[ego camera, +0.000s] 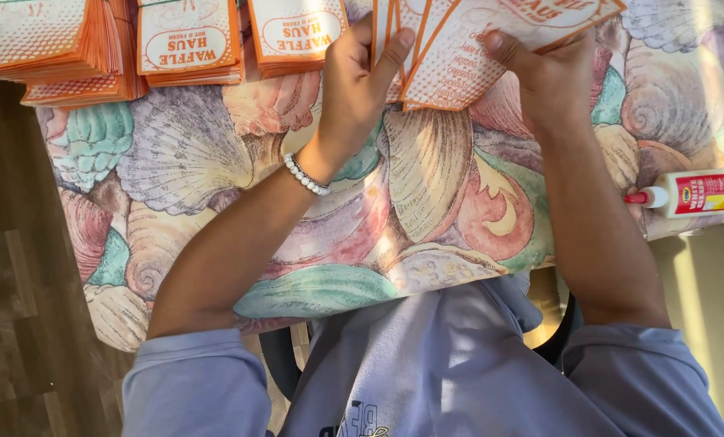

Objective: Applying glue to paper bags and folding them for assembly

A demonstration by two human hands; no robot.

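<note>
At the top centre of the frame, a fanned sheaf of orange-and-white paper leaflets [459, 57] is pinched between the left hand [354, 89] and right hand [552, 81], fingers closed on its lower edges. Light, floppy and slippery, they are probably best gripped at the edges.

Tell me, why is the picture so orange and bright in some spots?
In the head view, warm light falls slantwise across the tablecloth and both arms, so the left hand and right hand glow; the floor at left lies in shadow; the glue bottle is brightly lit; nothing looks blurred, though the paper sheets are cut off at the top edge.
</note>
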